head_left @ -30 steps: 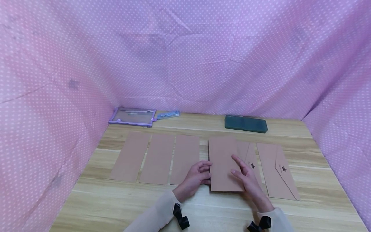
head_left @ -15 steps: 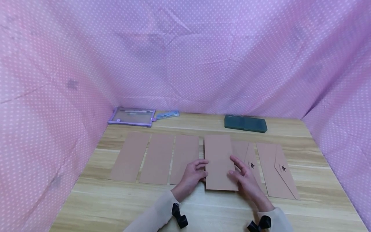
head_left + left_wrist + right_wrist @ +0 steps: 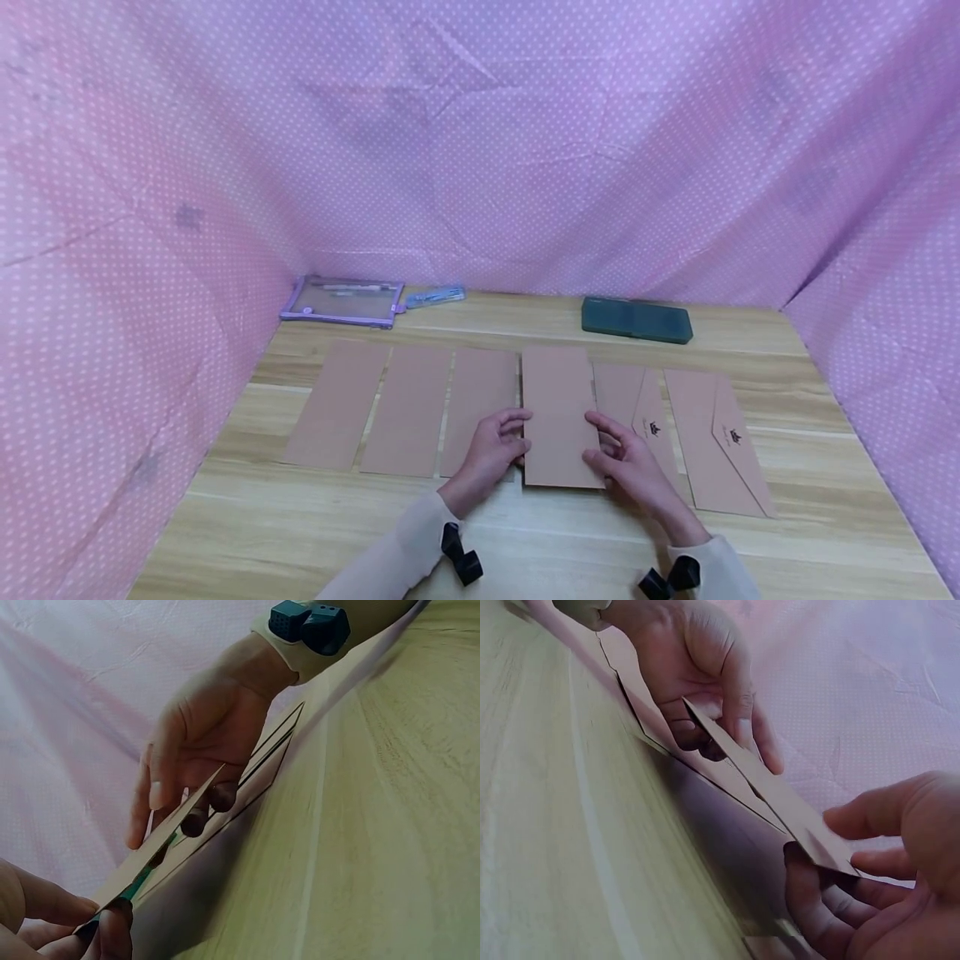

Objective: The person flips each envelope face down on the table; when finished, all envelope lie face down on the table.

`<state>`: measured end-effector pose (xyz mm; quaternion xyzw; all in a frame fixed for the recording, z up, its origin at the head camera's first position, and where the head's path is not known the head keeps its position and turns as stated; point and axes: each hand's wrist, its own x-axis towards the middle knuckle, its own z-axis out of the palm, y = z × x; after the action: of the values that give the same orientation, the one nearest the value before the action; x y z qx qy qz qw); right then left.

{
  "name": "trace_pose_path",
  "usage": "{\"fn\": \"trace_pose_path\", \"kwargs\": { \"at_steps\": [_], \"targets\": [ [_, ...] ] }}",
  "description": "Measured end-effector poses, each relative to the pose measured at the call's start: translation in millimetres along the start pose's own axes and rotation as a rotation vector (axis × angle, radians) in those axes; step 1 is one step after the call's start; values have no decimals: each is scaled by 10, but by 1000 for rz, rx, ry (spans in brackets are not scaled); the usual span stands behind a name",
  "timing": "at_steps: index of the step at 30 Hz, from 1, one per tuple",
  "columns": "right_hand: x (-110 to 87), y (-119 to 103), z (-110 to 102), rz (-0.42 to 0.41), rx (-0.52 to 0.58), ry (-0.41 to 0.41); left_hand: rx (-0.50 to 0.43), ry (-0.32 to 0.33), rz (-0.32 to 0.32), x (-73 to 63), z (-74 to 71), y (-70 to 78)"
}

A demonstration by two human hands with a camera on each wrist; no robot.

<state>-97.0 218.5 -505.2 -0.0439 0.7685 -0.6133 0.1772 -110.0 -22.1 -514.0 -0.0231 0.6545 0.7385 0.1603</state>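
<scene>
Head view: you are holding a brown envelope [image 3: 558,400] between your two hands, its plain face turned up, and both wrist views are showing it raised at a slant above the table. Your left hand [image 3: 487,457] is pinching one long edge and your right hand [image 3: 636,467] is pinching the opposite one; on each hand, part of the grip is lying over the paper while other fingers are curling beneath it. Just beyond your left fingers, the nearest plain envelope [image 3: 486,383] is lying flat, its lower part passing under that hand. Farther out to the left of the same hand, a middle plain envelope [image 3: 408,408] and an outer plain envelope [image 3: 337,408] are continuing the row. Under and beside your right hand, a near flapped envelope [image 3: 622,390] is showing a dark crown mark, and an outer flapped envelope [image 3: 723,442] with the same mark is lying farther right, apart from your fingers. Ahead of your right hand, a dark green case [image 3: 637,321] is resting toward the back. Well ahead and left of your left hand, a purple-edged pouch [image 3: 345,302] is lying next to a blue packet [image 3: 435,297]. Beneath everything, a wooden table [image 3: 300,533] is spreading out, and a pink dotted cloth [image 3: 480,167] is hanging behind it.
</scene>
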Motion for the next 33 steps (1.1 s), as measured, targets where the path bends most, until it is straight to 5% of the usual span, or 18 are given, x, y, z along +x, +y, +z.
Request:
{"fn": "trace_pose_path", "kwargs": {
  "at_steps": [16, 27, 33],
  "targets": [
    [107, -19, 23, 2, -175, 34, 187, 28, 70, -23, -20, 72],
    [142, -71, 47, 3, -287, 69, 143, 35, 17, -45, -14, 62],
    [140, -127, 64, -25, -438, 102, 154, 20, -3, -121, 9, 129]
  ]
}}
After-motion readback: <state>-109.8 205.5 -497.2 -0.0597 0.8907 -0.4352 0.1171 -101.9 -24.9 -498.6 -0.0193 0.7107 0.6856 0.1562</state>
